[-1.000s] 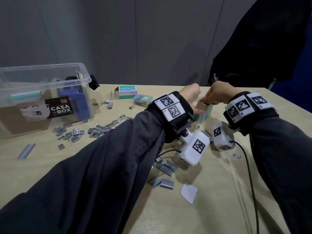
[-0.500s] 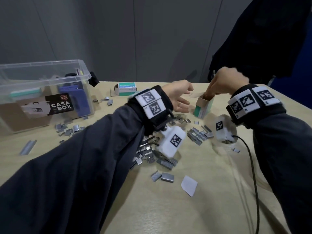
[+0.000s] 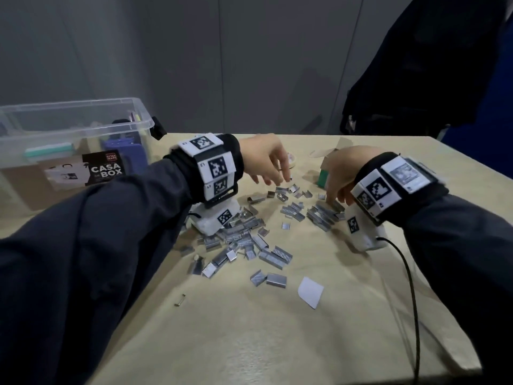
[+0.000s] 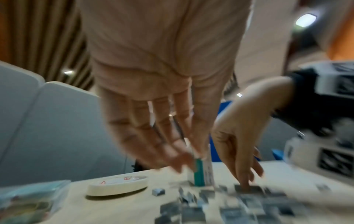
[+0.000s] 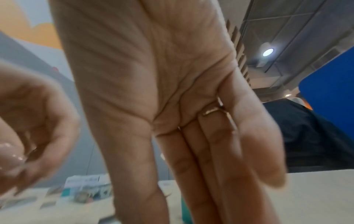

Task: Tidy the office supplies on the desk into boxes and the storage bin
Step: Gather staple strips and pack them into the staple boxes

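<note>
Both hands hang slack-fingered, gripping nothing. The right hand (image 3: pixel 342 173) touches staples (image 3: pixel 323 213). A box (image 3: pixel 323 177) stands between it and the left hand (image 3: pixel 265 159).

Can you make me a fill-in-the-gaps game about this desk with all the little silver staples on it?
1. The label on the clear storage bin reads CASA ____.
2. The right hand reaches down to the staples with fingers that are ____, not curled.
3. The small box standing upright by the hands has a ____ side.
4. The roll of tape lies ____ on the desk.

Missing words: BOX; straight; green; flat
</note>
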A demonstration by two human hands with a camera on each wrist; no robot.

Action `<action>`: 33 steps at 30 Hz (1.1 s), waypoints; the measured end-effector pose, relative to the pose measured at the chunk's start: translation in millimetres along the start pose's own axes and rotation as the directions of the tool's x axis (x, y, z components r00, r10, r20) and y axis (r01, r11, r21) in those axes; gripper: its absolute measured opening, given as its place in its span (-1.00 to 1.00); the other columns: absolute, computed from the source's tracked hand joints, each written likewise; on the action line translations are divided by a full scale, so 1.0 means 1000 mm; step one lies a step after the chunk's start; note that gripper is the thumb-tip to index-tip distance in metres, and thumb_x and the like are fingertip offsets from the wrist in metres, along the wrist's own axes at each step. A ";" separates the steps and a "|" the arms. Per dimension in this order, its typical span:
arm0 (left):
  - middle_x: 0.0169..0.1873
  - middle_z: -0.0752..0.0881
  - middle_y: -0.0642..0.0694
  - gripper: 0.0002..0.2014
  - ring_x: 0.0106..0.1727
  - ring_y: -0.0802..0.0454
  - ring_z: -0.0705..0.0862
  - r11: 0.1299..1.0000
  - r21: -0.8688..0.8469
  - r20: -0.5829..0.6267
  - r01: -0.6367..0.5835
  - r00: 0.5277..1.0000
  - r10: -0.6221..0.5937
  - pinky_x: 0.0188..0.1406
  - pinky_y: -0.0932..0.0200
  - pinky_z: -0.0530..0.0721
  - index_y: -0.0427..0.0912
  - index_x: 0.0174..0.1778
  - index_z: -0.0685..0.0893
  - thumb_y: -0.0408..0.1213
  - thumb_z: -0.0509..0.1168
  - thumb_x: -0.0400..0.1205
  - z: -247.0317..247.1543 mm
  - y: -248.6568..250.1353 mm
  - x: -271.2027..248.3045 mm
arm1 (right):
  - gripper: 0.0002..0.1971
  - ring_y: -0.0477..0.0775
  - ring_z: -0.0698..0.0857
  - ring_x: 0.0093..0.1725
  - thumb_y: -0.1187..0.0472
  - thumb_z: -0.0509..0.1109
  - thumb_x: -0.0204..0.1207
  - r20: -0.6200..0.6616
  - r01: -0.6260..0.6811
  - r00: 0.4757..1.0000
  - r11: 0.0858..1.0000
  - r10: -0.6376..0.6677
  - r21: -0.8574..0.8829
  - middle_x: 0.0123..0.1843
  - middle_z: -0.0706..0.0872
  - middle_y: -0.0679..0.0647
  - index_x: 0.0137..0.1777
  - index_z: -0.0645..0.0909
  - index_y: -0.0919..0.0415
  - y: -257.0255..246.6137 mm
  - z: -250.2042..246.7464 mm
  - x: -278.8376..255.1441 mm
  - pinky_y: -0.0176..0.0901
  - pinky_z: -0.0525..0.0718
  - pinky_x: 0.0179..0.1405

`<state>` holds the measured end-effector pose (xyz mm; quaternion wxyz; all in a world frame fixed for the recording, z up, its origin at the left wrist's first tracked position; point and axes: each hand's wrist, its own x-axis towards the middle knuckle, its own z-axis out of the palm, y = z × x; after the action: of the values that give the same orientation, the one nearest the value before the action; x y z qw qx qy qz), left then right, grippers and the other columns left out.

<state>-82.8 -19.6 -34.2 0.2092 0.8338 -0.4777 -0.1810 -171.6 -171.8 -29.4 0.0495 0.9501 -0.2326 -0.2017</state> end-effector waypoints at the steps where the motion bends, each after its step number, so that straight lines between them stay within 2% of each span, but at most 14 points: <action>1: -0.25 0.78 -0.05 -0.84 -0.26 0.10 0.74 0.997 0.046 0.030 -0.066 0.997 0.064 -0.31 0.24 0.74 -0.14 -0.02 0.81 -0.42 0.36 0.59 0.004 0.003 -0.001 | -0.72 0.13 0.79 -0.02 0.11 0.61 0.43 -0.001 -0.003 1.000 0.999 0.003 -0.040 -0.10 0.79 0.11 0.00 0.71 0.30 -0.002 0.002 0.001 -0.01 0.75 0.18; 3: -0.26 0.76 -0.01 -0.80 -0.26 0.07 0.72 0.980 0.121 0.112 -0.156 0.983 0.142 -0.29 0.22 0.75 -0.10 0.00 0.82 -0.41 0.35 0.58 0.012 0.011 -0.001 | -0.81 0.08 0.78 -0.07 0.15 0.61 0.42 0.000 -0.007 1.000 0.996 0.007 -0.090 -0.18 0.78 0.08 -0.20 0.70 0.26 -0.003 0.008 0.000 -0.05 0.75 0.17; 5: -0.23 0.74 0.03 -0.77 -0.19 -0.01 0.74 0.966 0.170 0.188 -0.194 0.969 0.161 -0.28 0.21 0.76 -0.05 0.10 0.79 -0.38 0.35 0.60 0.019 0.018 0.001 | -0.78 0.09 0.81 -0.07 0.20 0.62 0.39 0.009 -0.011 1.000 0.997 0.012 -0.071 -0.34 0.74 0.04 -0.37 0.65 0.22 0.001 0.010 0.000 0.01 0.76 0.19; 7: -0.13 0.74 -0.03 -0.71 -0.13 -0.05 0.74 0.955 0.201 0.243 -0.218 0.956 0.167 -0.25 0.18 0.77 0.00 0.25 0.73 -0.32 0.38 0.61 0.026 0.021 0.006 | -0.79 0.12 0.83 -0.02 0.21 0.63 0.36 0.047 -0.018 0.999 0.999 0.020 -0.028 -0.36 0.77 0.05 -0.39 0.67 0.21 0.008 0.010 -0.001 0.06 0.76 0.19; 9: -0.02 0.74 -0.08 -0.64 -0.18 0.04 0.69 0.934 0.262 0.299 -0.245 0.940 0.163 -0.13 0.08 0.78 0.08 0.34 0.66 -0.22 0.40 0.62 0.034 0.023 0.012 | -0.84 0.11 0.84 0.00 0.20 0.63 0.33 0.085 -0.033 0.996 0.999 0.032 0.006 -0.33 0.83 0.06 -0.37 0.75 0.22 0.014 0.009 -0.002 0.05 0.75 0.22; 12: 0.03 0.77 -0.12 -0.72 -0.20 0.09 0.67 0.913 0.317 0.358 -0.255 0.924 0.134 0.03 -0.07 0.76 0.02 0.25 0.72 -0.19 0.42 0.60 0.040 0.024 0.016 | -0.76 0.04 0.85 -0.05 0.18 0.60 0.25 0.065 -0.045 0.997 0.999 0.043 0.026 -0.37 0.83 0.02 -0.59 0.75 0.18 0.023 0.008 -0.006 -0.02 0.74 0.21; 14: -0.03 0.80 -0.07 -0.80 -0.21 0.11 0.71 0.924 0.301 0.345 -0.236 0.930 0.126 0.03 -0.04 0.76 -0.07 0.11 0.76 -0.22 0.45 0.58 0.038 0.024 0.016 | -0.77 -0.01 0.85 -0.16 0.17 0.57 0.25 0.040 -0.050 0.998 0.998 0.049 0.034 -0.38 0.83 0.00 -0.58 0.74 0.18 0.026 0.006 -0.009 -0.11 0.74 0.15; 16: -0.07 0.76 0.01 -0.85 -0.16 0.07 0.72 0.931 0.291 0.272 -0.221 0.952 0.141 -0.04 0.05 0.76 -0.06 0.06 0.76 -0.22 0.45 0.58 0.034 0.025 0.016 | -0.78 -0.04 0.76 -0.33 0.18 0.54 0.24 0.037 -0.055 0.998 0.998 0.054 0.039 -0.44 0.80 -0.05 -0.60 0.71 0.16 0.027 0.005 -0.010 -0.19 0.70 -0.02; 20: 0.05 0.73 -0.04 -0.75 -0.09 0.07 0.62 0.913 0.323 0.107 -0.249 0.968 0.226 -0.08 0.25 0.61 -0.12 0.23 0.71 -0.28 0.37 0.63 0.034 0.033 0.028 | -0.66 -0.05 0.67 -0.40 0.27 0.50 0.31 0.088 -0.088 0.993 0.995 0.084 0.047 -0.54 0.73 -0.04 -0.69 0.66 0.15 0.026 -0.004 -0.011 -0.25 0.61 -0.20; 23: 0.11 0.72 -0.09 -0.72 -0.17 0.07 0.63 0.908 0.343 0.164 -0.242 0.967 0.196 -0.19 0.36 0.58 -0.14 0.25 0.70 -0.25 0.41 0.61 0.044 0.044 0.037 | -0.56 -0.03 0.66 -0.40 0.21 0.52 0.36 0.075 -0.097 0.993 0.995 0.095 0.025 -0.59 0.70 -0.05 -0.77 0.63 0.14 0.029 -0.010 -0.014 -0.23 0.63 -0.14; 26: 0.01 0.77 -0.15 -0.72 -0.11 -0.03 0.69 0.905 0.353 0.207 -0.240 0.963 0.174 -0.15 0.21 0.63 -0.18 0.03 0.75 -0.20 0.57 0.46 0.058 0.047 0.044 | -0.66 0.01 0.67 -0.37 0.20 0.54 0.29 0.020 -0.105 0.994 0.994 0.105 0.026 -0.54 0.73 -0.03 -0.69 0.65 0.15 0.032 -0.015 -0.017 -0.19 0.64 -0.10; 28: -0.07 0.77 -0.18 -0.71 -0.14 -0.06 0.68 0.898 0.360 0.213 -0.255 0.959 0.188 -0.19 0.23 0.60 -0.25 -0.03 0.74 -0.21 0.59 0.43 0.063 0.048 0.045 | -0.73 0.03 0.69 -0.36 0.20 0.55 0.28 0.001 -0.097 0.995 0.995 0.097 0.031 -0.54 0.73 -0.02 -0.61 0.67 0.16 0.034 -0.015 -0.019 -0.17 0.67 -0.07; 31: -0.25 0.70 -0.08 -0.68 -0.30 0.06 0.58 0.888 0.384 0.211 -0.252 0.961 0.181 -0.34 0.28 0.51 -0.32 -0.08 0.73 -0.12 0.56 0.47 0.063 0.045 0.043 | -0.76 0.05 0.75 -0.31 0.23 0.55 0.23 -0.017 -0.082 0.996 0.995 0.083 0.056 -0.48 0.78 0.02 -0.62 0.67 0.18 0.037 -0.014 -0.019 -0.10 0.73 0.06; 33: -0.26 0.72 -0.09 -0.65 -0.38 0.15 0.54 0.898 0.376 0.202 -0.228 0.966 0.161 -0.41 0.37 0.47 -0.36 -0.07 0.76 -0.11 0.55 0.47 0.062 0.041 0.040 | -0.84 0.07 0.82 -0.22 0.21 0.55 0.21 -0.032 -0.077 0.996 0.996 0.079 0.044 -0.40 0.82 0.04 -0.54 0.71 0.18 0.037 -0.014 -0.020 -0.06 0.72 0.14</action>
<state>-124.3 -84.3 -69.2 0.0126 0.7887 -0.6013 -0.1275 -197.5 -195.4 -2.9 0.0407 0.9444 -0.2729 -0.1787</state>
